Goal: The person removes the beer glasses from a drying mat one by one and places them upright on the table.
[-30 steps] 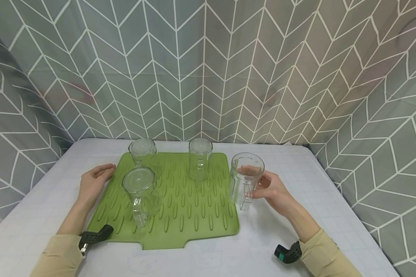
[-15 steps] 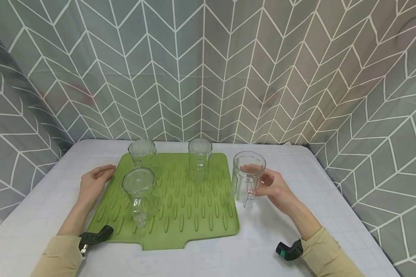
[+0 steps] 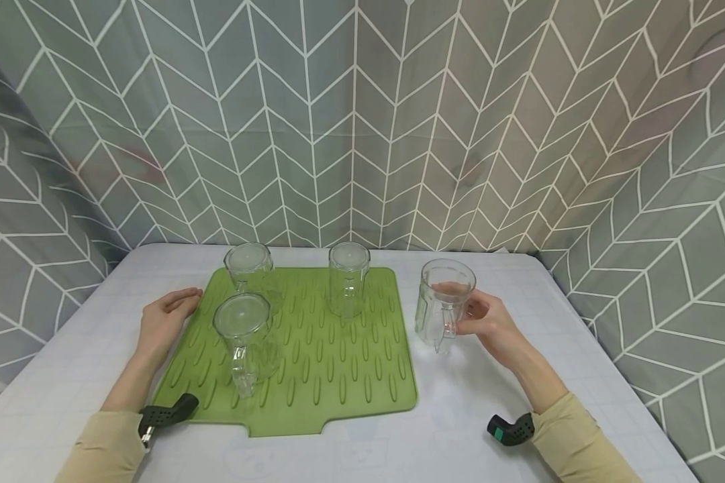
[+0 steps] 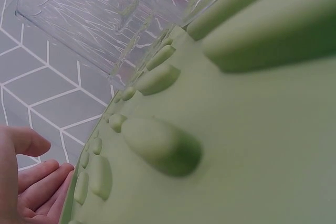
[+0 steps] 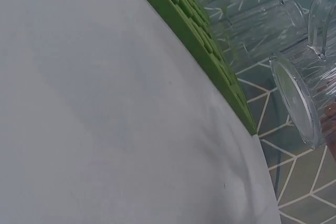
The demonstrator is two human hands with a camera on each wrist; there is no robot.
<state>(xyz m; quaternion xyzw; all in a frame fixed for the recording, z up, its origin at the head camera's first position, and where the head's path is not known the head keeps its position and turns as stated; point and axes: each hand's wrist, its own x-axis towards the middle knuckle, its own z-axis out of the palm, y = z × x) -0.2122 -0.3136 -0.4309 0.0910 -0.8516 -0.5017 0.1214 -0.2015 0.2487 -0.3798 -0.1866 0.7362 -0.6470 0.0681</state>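
Note:
My right hand (image 3: pixel 489 329) grips a clear glass mug (image 3: pixel 430 315) from its right side, its fingers showing through the glass. The mug is to the right of the green ridged mat (image 3: pixel 326 396), with its handle toward me. In the right wrist view, the round base of the held mug (image 5: pixel 296 100) shows above the white table, with a gap beneath it. My left hand (image 3: pixel 164 322) rests by the mat's left edge, fingers loosely bent and holding nothing. In the left wrist view, that left hand (image 4: pixel 37 182) lies beside the raised ridges.
Three more glass mugs stand on the mat: a back left mug (image 3: pixel 248 261), a front left mug (image 3: pixel 242 322) and a back middle mug (image 3: pixel 349 268). A white cloth (image 3: pixel 459 429) covers the table. A patterned grey curtain (image 3: pixel 350 134) hangs behind and at both sides.
My right hand has moved the glass mug to the right and slightly back, from the mat's right edge to a spot apart from it. The left hand has stayed in place.

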